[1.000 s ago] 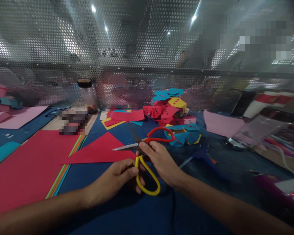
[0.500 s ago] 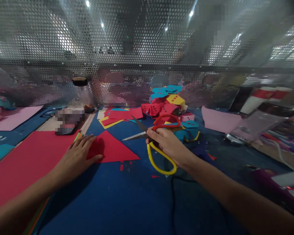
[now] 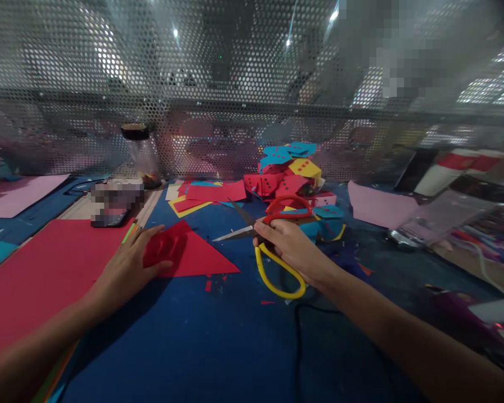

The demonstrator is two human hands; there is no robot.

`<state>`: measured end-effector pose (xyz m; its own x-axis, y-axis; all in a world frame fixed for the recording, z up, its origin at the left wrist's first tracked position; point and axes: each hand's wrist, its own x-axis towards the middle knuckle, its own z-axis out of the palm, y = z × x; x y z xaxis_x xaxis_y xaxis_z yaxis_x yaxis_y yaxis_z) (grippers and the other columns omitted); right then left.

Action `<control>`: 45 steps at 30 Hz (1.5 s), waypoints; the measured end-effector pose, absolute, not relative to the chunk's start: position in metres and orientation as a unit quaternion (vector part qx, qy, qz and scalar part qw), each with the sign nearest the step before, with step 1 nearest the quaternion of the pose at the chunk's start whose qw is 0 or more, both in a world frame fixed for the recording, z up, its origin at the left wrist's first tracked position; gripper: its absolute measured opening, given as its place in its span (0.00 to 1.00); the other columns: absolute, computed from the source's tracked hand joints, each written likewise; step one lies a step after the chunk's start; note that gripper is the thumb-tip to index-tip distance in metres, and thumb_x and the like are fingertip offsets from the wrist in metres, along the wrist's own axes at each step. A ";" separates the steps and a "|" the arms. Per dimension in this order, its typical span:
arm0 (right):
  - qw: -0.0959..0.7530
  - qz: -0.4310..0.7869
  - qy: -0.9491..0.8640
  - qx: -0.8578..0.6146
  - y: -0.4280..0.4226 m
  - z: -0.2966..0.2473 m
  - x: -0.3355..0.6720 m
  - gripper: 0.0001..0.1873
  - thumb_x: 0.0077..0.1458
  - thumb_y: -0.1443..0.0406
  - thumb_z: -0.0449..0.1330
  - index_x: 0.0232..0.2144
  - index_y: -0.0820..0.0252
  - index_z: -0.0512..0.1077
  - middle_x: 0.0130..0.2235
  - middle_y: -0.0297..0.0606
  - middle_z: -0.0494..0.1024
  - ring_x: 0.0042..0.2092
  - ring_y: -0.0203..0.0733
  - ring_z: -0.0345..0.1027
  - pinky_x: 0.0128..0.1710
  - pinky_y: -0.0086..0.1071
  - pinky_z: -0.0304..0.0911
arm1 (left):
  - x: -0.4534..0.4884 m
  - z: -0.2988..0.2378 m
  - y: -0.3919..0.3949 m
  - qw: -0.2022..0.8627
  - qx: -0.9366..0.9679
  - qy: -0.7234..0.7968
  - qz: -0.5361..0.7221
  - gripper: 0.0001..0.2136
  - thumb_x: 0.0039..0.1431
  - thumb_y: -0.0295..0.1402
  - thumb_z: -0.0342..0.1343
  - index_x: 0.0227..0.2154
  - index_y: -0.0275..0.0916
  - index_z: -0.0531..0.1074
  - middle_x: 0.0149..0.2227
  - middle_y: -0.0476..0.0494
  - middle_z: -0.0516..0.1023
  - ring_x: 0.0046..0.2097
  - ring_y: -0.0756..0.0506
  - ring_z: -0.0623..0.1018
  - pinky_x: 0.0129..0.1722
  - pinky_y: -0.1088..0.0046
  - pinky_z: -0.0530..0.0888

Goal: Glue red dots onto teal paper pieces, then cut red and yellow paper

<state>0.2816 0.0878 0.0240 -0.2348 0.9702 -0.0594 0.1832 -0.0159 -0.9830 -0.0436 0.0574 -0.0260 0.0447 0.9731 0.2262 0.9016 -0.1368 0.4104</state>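
Containers come first on my feed: one clear jar [image 3: 139,159] with a black lid stands at the far edge of the tabletop [image 3: 218,347], close against the perforated metal screen [image 3: 235,84]. Something small and colourful lies at its bottom, but I cannot tell what it is. On the right side one clear plastic box [image 3: 441,215] lies tilted, and its content is too blurred to read. Behind it stand two white cups [image 3: 457,168] with red bands.

The right hand [image 3: 292,246] is closed around the scissors [image 3: 234,233], fingers wrapped where the red loop and the yellow loop meet. The two blades are a little apart and point to the left, toward the red triangle [image 3: 197,257]. This triangle of paper lies flat on the blue surface between both hands, apart from the blade tips. The left hand [image 3: 126,268] rests on its left corner, with fingers and thumb loosely closed on the paper, which bulges up there.

By count I see one pair of scissors, one red triangle, one large red sheet [image 3: 46,268] on top of a thin coloured stack under the left wrist, one pink sheet [image 3: 378,207] at the right, and one heap of dotted paper pieces [image 3: 289,173] behind the scissors.
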 end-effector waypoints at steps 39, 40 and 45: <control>0.039 0.520 -0.730 -0.442 0.092 0.042 0.305 0.23 0.57 0.47 0.61 0.24 0.59 0.65 0.25 0.34 0.74 0.25 0.33 0.62 0.25 0.29 0.55 | -0.040 -0.001 0.046 0.195 0.598 0.640 0.441 0.07 0.51 0.36 0.55 0.33 0.42 0.72 0.38 0.47 0.79 0.43 0.42 0.79 0.43 0.67 0.75; 0.034 0.519 -0.732 -0.439 0.091 0.043 0.304 0.23 0.57 0.47 0.61 0.24 0.59 0.65 0.26 0.34 0.74 0.25 0.33 0.62 0.25 0.29 0.54 | -0.040 -0.001 0.046 0.193 0.602 0.636 0.442 0.07 0.51 0.36 0.54 0.32 0.42 0.71 0.38 0.47 0.79 0.43 0.41 0.79 0.44 0.67 0.75; 0.009 0.524 -0.738 -0.424 0.090 0.044 0.306 0.24 0.58 0.46 0.60 0.26 0.59 0.65 0.26 0.32 0.71 0.26 0.32 0.61 0.25 0.27 0.53 | -0.039 -0.001 0.046 0.180 0.611 0.630 0.445 0.05 0.52 0.35 0.54 0.31 0.42 0.71 0.37 0.48 0.78 0.44 0.42 0.78 0.46 0.67 0.73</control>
<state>0.3055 0.0896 0.0436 -0.6403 0.6354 -0.4316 0.6168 0.0903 -0.7819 -0.0393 0.0459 -0.0012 -0.1892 0.9295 0.3165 0.6095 -0.1416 0.7800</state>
